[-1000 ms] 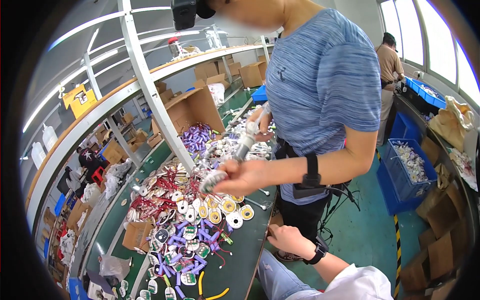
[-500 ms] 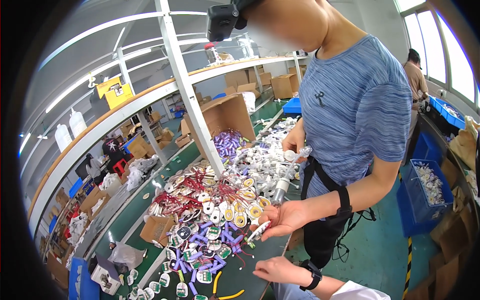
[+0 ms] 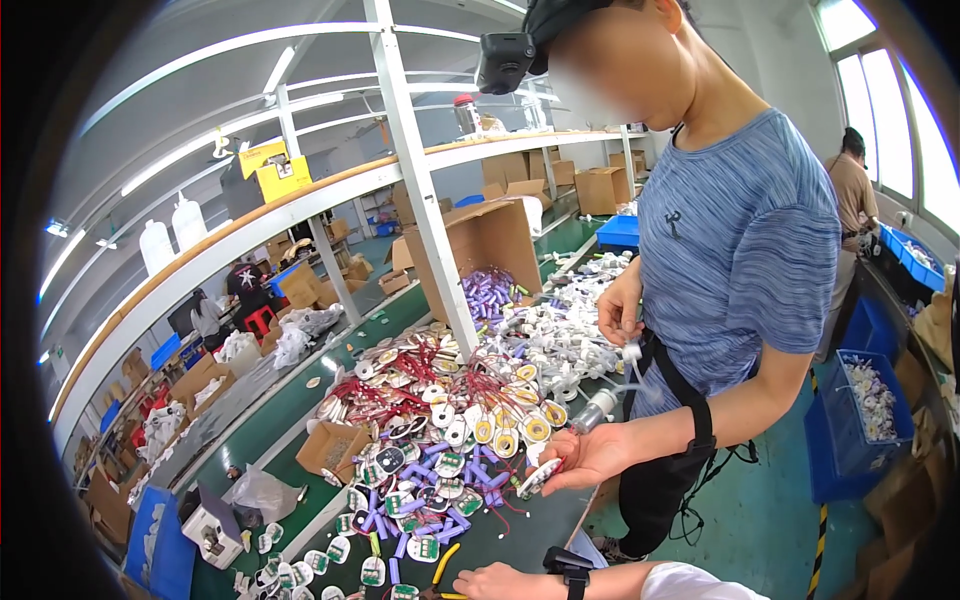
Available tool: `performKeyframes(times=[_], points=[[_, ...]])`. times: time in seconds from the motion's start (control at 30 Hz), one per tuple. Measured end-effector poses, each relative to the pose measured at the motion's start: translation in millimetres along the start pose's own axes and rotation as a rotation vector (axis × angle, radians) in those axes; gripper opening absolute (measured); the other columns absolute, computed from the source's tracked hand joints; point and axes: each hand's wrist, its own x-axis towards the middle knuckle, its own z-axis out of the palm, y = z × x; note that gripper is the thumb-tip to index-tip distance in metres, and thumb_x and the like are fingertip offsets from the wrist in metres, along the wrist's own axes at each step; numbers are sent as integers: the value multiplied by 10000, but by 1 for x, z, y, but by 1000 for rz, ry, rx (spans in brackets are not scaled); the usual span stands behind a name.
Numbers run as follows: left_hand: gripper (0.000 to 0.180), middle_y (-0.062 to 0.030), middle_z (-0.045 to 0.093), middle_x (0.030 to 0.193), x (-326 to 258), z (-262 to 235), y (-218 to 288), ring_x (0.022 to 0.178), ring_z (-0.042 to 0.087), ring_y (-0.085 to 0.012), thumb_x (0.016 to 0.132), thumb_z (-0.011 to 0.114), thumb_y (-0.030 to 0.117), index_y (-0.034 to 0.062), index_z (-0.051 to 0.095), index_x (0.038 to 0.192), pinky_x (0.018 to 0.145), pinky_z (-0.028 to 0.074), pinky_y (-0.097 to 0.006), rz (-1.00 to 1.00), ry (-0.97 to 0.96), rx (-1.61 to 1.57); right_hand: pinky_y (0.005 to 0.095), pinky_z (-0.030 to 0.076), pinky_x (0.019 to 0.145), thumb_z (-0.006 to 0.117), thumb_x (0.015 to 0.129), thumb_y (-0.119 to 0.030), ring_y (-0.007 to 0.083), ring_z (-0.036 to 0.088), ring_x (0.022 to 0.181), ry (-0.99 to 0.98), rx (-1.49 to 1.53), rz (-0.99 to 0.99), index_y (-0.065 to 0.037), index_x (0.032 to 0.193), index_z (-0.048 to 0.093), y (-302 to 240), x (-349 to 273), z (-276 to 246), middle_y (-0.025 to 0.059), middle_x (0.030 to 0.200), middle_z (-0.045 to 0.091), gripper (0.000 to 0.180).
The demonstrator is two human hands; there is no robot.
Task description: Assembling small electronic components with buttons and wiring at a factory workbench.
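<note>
My right hand [image 3: 488, 583] reaches in along the lower edge, a dark band on its wrist. Its fingers curl over one handle of yellow-handled pliers [image 3: 446, 564]; the jaws are cut off by the picture edge. My left hand is out of view. Beside my hand lie round white parts with green circuit boards [image 3: 423, 548] and purple battery cells [image 3: 457, 518]. Across the bench corner, a co-worker's hand [image 3: 590, 455] holds a round white part [image 3: 540, 478] and a clear cylinder [image 3: 594, 411]. Their other hand [image 3: 622, 305] grips a small white piece on a clear tube.
Heaps of red-wired discs [image 3: 385, 375] and white fittings [image 3: 570, 330] cover the bench. A small carton [image 3: 330, 450] and a large carton [image 3: 470, 245] stand among them. A white shelf post [image 3: 425, 180] rises from the bench. Blue bins [image 3: 855, 425] sit to the right.
My right hand has moved left and down onto the pliers' handle. The co-worker's far hand has lowered its white piece, and the clear cylinder has tipped over. The view has shifted slightly.
</note>
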Motion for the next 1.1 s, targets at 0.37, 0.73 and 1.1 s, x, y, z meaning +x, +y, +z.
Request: performKeyframes(times=[0.37,0.73,1.1], points=[[317,-157,616,678,0,-1,-2,594,567,-274,914,498,256,-45,596,888,556,419,-351,2,-7,-17,380,481,497,618,646,-117,290,629,601,-311,-112,-142,-32,670,617,23,74,24,120,631,613,88],[224,-164,614,769,3,0,-8,627,599,-284,913,479,157,31,590,1061,559,457,-354,241,0,189,435,480,531,607,754,-266,353,614,627,-217,282,-198,5,783,562,-1,117,85,171,641,597,276],[285,-144,651,807,8,6,-18,706,637,-196,838,609,208,-42,588,973,619,488,-296,-175,-36,-89,377,496,577,673,720,-197,296,636,746,-178,196,-186,-5,896,512,-5,103,83,128,793,623,307]])
